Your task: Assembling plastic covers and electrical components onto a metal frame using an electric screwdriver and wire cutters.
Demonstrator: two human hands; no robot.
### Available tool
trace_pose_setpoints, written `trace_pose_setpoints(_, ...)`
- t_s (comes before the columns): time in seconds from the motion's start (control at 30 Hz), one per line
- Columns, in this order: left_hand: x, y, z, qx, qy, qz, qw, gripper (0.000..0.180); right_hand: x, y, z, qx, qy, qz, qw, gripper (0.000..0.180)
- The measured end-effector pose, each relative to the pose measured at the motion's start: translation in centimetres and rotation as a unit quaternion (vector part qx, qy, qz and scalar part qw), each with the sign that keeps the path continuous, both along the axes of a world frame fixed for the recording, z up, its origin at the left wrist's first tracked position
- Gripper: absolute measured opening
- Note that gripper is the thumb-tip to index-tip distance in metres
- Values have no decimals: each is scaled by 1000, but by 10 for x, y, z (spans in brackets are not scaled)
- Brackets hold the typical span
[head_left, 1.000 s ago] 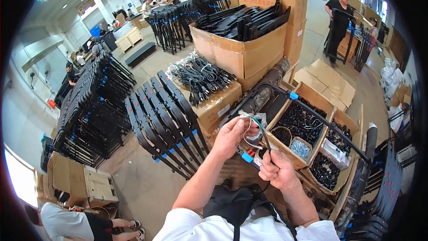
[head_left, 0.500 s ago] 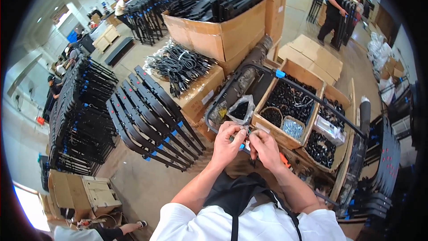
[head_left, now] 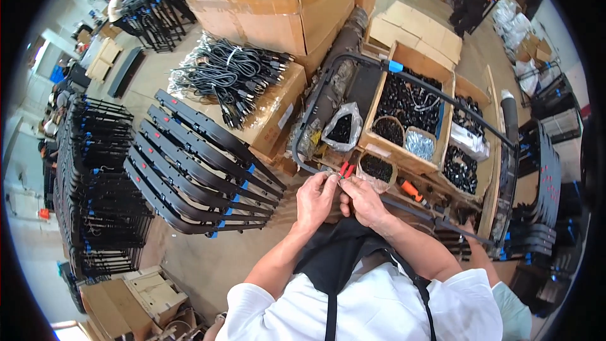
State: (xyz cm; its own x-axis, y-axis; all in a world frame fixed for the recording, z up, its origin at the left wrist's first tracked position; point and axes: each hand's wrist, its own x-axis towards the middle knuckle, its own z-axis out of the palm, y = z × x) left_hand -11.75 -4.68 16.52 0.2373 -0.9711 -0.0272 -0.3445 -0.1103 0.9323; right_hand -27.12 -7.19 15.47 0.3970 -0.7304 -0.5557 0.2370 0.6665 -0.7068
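My left hand and my right hand are closed close together in front of my chest, thumbs and fingertips pinched. Between and just above the fingertips shows a small item with red and green parts; the fingers hide most of it, so its kind cannot be told. Both hands are at the near side of a black tubular frame lying across the bench. Just beyond my right hand stands a round tub of small black parts. An orange-handled tool lies to the right of that tub.
Ahead is a wooden box of black parts and silver screws. A bundle of black cables tops a carton at left. Black frames stand nearer. Another person's arm reaches in at the right.
The view has shifted, and the tub beyond my hands now shows. My hands stay together, fingers still pinched. Another person's arm and pale sleeve have come in at the lower right.
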Motion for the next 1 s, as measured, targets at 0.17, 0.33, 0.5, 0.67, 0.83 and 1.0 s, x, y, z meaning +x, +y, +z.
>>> trace_pose_setpoints(0.17,37,11,-57,158,229,-16,960,25,32,16,-60,93,6,52,994,23)
trace_pose_setpoints(0.33,53,19,-116,230,336,-25,913,23,51,37,-97,118,112,22,986,23)
trace_pose_setpoints(0.5,63,3,-152,223,324,-69,917,22,48,47,-142,31,204,88,975,28)
trace_pose_setpoints(0.67,70,-13,-140,253,382,-46,888,21,53,45,-125,-20,203,85,975,45)
trace_pose_setpoints(0.83,88,-24,-152,264,369,-125,882,22,61,43,-126,-23,212,74,974,45)
trace_pose_setpoints(1.0,96,-31,-161,293,367,-145,871,24,64,42,-133,-38,210,78,974,47)
